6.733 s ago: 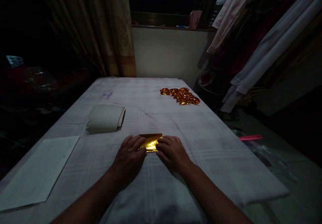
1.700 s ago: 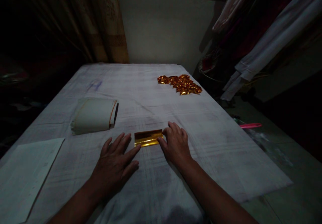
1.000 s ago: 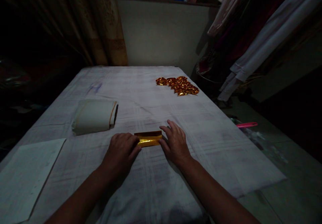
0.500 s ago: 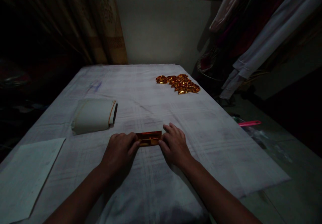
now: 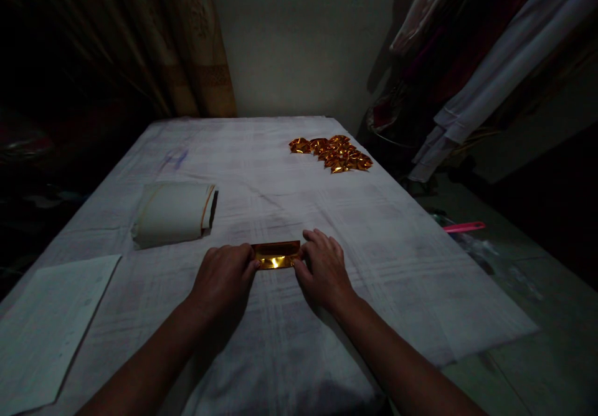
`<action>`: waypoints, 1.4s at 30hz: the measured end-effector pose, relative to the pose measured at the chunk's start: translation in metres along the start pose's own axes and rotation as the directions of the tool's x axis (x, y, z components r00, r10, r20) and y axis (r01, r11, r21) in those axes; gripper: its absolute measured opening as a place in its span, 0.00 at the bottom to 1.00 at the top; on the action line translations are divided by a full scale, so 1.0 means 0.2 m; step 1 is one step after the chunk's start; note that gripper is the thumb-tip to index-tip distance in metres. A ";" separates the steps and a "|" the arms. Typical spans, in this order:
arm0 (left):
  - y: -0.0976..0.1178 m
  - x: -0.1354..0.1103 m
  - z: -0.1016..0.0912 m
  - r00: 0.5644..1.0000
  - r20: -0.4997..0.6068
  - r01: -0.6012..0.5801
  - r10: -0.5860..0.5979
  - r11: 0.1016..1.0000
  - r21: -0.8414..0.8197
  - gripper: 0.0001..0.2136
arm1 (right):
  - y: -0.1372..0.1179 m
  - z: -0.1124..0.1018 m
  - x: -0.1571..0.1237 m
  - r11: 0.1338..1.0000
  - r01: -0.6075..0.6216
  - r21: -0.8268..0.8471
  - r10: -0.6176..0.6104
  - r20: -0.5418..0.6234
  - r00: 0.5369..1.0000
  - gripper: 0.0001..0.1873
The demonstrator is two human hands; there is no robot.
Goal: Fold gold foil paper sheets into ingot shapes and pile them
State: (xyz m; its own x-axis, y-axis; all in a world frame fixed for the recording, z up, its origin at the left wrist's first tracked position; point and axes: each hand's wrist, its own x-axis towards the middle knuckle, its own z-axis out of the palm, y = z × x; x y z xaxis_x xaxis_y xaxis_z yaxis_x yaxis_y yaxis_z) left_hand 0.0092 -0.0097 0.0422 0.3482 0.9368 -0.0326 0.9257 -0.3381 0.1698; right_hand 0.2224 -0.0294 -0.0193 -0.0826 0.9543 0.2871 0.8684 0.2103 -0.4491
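Observation:
A narrow folded strip of shiny gold foil paper (image 5: 276, 256) lies between my hands on the cloth-covered table, creased lengthwise with its near edge turned up and catching light. My left hand (image 5: 225, 276) pinches its left end between thumb and forefinger. At the right end, my right hand (image 5: 323, 268) pinches it the same way, its other fingers bent loosely. Farther back to the right rests a pile of folded gold foil pieces (image 5: 340, 154).
Left of my hands lies a pale folded bundle (image 5: 175, 212) with an orange edge. A white paper sheet (image 5: 56, 329) is at the near left. Clothes (image 5: 504, 61) hang beyond the table's right edge, and a pink handle (image 5: 465, 227) is below them.
The near flap of the foil strip has tilted and now shines bright gold. Both hands keep their hold in almost the same place.

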 end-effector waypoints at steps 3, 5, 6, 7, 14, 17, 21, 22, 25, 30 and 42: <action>-0.01 0.00 -0.02 0.997 0.060 0.052 -0.047 0.995 -0.086 0.08 | 0.01 0.01 0.00 1.000 0.025 -0.001 -0.025 -0.032 0.999 0.10; -0.03 0.00 -0.04 0.985 0.140 0.119 -0.100 0.984 -0.135 0.09 | 0.02 0.02 0.00 0.999 0.034 -0.006 -0.034 -0.030 0.999 0.12; -0.04 0.00 -0.04 0.977 0.177 0.147 -0.120 0.978 -0.147 0.09 | 0.02 0.02 0.00 0.999 0.035 -0.009 -0.035 -0.023 0.999 0.12; -0.05 0.00 -0.04 0.970 0.203 0.166 -0.133 0.974 -0.154 0.09 | 0.02 0.02 0.00 0.999 0.035 -0.011 -0.035 -0.015 0.999 0.11; -0.08 0.00 -0.02 0.967 0.215 0.165 -0.136 0.979 -0.121 0.14 | 0.02 0.01 0.00 1.000 0.017 -0.015 -0.017 0.014 1.000 0.08; -0.05 0.01 -0.03 0.966 0.220 0.144 -0.133 0.989 -0.031 0.15 | 0.01 0.01 0.00 1.000 0.010 -0.011 -0.010 0.018 1.000 0.11; 0.00 0.03 -0.05 0.957 0.241 0.151 -0.163 0.986 0.067 0.16 | 0.00 -0.01 0.00 0.999 0.032 -0.038 -0.030 0.064 0.998 0.11; 0.00 0.03 -0.05 0.954 0.248 0.154 -0.171 0.984 0.086 0.16 | -0.01 -0.02 0.00 0.997 0.053 -0.055 -0.049 0.069 0.996 0.10; 0.03 0.04 -0.06 0.947 0.263 0.153 -0.182 0.980 0.128 0.16 | -0.06 -0.07 0.01 0.985 0.126 -0.121 -0.118 0.071 0.990 0.08; 0.03 0.04 -0.06 0.943 0.272 0.162 -0.191 0.979 0.127 0.16 | -0.18 -0.14 0.09 0.957 0.143 -0.252 -0.094 0.198 0.976 0.10; 0.00 0.00 -0.02 0.980 0.138 0.134 -0.141 0.989 0.062 0.12 | -0.23 -0.07 0.15 0.942 0.058 -0.331 0.074 0.373 0.925 0.14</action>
State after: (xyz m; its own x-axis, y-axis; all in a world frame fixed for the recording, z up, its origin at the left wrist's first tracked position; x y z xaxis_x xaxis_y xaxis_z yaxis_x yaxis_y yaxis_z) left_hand 0.0077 -0.0093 0.0463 0.2311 0.9539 -0.1914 0.9713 -0.2148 0.1023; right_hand 0.1862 -0.0139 0.0215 -0.1948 0.9773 -0.0828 0.9748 0.1836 -0.1266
